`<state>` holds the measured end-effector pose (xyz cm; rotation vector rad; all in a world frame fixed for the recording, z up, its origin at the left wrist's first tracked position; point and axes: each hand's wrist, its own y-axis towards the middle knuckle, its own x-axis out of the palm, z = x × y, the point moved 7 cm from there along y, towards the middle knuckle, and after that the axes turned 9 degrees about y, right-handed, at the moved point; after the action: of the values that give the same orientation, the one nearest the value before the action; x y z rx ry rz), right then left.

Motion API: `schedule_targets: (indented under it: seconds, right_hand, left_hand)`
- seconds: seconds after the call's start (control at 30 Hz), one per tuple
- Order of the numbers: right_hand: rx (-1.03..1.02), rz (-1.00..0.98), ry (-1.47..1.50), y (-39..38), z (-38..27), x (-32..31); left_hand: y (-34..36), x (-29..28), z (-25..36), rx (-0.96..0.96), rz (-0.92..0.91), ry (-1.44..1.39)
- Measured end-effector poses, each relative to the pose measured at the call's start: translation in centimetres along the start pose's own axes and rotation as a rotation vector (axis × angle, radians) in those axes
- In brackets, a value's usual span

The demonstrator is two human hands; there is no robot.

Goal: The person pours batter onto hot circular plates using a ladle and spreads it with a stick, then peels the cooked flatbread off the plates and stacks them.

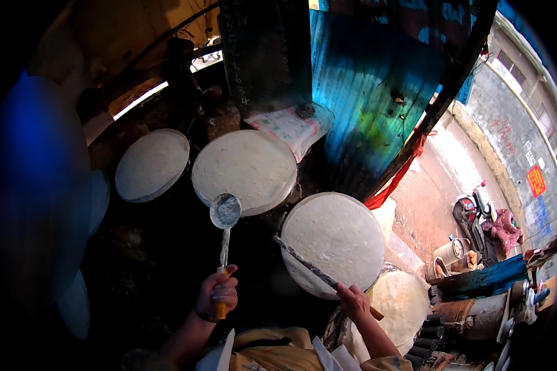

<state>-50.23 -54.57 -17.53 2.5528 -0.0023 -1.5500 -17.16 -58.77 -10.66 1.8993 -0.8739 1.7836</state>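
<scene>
My left hand grips the orange handle of a metal ladle, whose bowl, coated with white paste, is at the lower edge of the middle round griddle covered in a pale layer. My right hand holds the wooden handle of a long flat spatula, its blade lying across the right round griddle, which also bears a thin white layer. A third pale round griddle sits at the left. Below my right hand is a stack of cream-coloured flat sheets.
Behind the griddles stand a blue corrugated sheet, a dark board and a printed sack. At right are a red strap, a pavement, a parked scooter, buckets, a metal cylinder and black cylindrical briquettes.
</scene>
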Motion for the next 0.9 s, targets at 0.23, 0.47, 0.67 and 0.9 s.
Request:
schedule_targets:
  seconds: [0.23, 0.47, 0.67, 0.9]
  right_hand:
    - [0.811, 0.683, 0.650, -1.5, 14.7, -2.5]
    - [0.710, 0.237, 1.395, 0.4, -12.0, 10.4]
    - [0.426, 0.067, 1.492, 6.4, -24.1, 13.2]
    - [0.163, -0.585, 1.388, 8.5, -40.4, 20.3]
  left_hand:
    - [-9.5, -3.4, 3.7, 0.082, 0.177, 0.067]
    - [-19.7, -3.9, 7.6, 0.307, 0.133, 0.069]
    - [-29.8, -4.4, 9.0, 0.601, 0.255, 0.195]
    - [-39.0, -5.3, 7.5, 0.944, 0.445, 0.288]
